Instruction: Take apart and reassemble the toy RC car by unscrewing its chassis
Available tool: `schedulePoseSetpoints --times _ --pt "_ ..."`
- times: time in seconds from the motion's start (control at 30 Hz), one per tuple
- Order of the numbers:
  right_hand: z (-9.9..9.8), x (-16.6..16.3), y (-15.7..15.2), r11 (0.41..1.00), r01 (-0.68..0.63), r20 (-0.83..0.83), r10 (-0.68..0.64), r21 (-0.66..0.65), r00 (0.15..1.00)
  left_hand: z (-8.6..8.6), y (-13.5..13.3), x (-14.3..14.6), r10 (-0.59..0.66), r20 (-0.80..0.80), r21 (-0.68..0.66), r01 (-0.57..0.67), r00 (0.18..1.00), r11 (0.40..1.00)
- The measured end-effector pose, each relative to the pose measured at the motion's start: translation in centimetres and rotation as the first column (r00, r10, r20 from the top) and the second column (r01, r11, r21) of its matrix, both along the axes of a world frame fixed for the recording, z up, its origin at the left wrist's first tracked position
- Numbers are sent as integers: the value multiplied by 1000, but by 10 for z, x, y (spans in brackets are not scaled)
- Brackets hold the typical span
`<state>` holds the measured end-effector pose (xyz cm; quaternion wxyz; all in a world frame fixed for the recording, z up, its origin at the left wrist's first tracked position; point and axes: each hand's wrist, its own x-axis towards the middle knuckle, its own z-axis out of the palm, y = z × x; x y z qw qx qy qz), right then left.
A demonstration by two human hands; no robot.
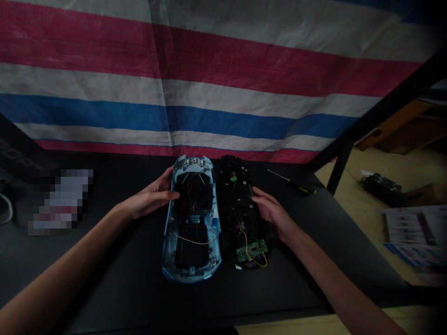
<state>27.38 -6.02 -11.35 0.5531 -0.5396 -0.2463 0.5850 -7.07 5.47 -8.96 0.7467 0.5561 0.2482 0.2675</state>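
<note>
A blue toy car body shell point(169, 246) lies upside down on the black table, its inside with thin wires facing up. My left hand point(152, 197) grips its left edge, the thumb over the rim and the other fingers partly hidden behind it. Close beside it on the right is the black toy car chassis point(239, 200), with a green circuit board point(251, 251) and a looped yellow wire at its near end. My right hand point(274, 211) holds the chassis by its right side, fingertips against the edge and the thumb not clearly visible.
A screwdriver point(296, 185) lies on the table point(139, 288) to the right. At the left is a pixelated object point(64, 200). A striped sheet point(209, 83) hangs behind the table. Another dark car-like piece point(381, 188), cardboard and papers point(412, 228) are on the floor to the right.
</note>
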Motion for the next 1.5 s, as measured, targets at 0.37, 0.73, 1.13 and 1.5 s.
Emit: schedulePoseSetpoints --times 0.37,0.73,1.13,1.5 --pt "1 1 0 1000 -20 3 20 8 1000 5 -2 3 4 12 1 -4 1000 1000" --pt "3 -3 1 1000 21 -27 -22 -12 999 3 -2 2 36 -13 -16 -36 999 999" --pt "0 0 0 1000 13 -2 -13 -5 1000 3 -3 1 41 -25 -34 -42 999 999" --pt "-4 2 2 1000 -2 44 2 -2 999 4 -3 4 63 -14 -13 -64 998 998"
